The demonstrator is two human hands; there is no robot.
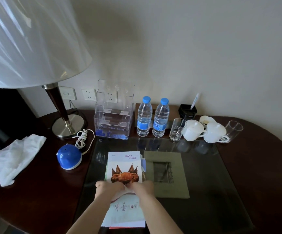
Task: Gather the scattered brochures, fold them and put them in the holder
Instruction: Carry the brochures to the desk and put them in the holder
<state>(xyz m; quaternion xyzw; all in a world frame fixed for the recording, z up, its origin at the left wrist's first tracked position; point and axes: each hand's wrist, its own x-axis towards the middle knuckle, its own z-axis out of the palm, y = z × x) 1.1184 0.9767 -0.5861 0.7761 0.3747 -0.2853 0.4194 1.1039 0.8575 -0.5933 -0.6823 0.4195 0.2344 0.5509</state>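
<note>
- The left hand (109, 187) and right hand (142, 187) press down mid-stack with fingers curled, apparently creasing a fold; neither grips anything.
- The brochures (125, 168) lie gathered on the bench (238, 166), squared for folding together.
- The clear holder (114, 119) stands empty beyond, against the wall, openings facing the person.

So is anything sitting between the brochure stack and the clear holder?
Nothing visible. Both hands, left hand and right hand, press on the brochure stack; bare glass top runs straight to the holder. The water bottles stand right of it.
</note>
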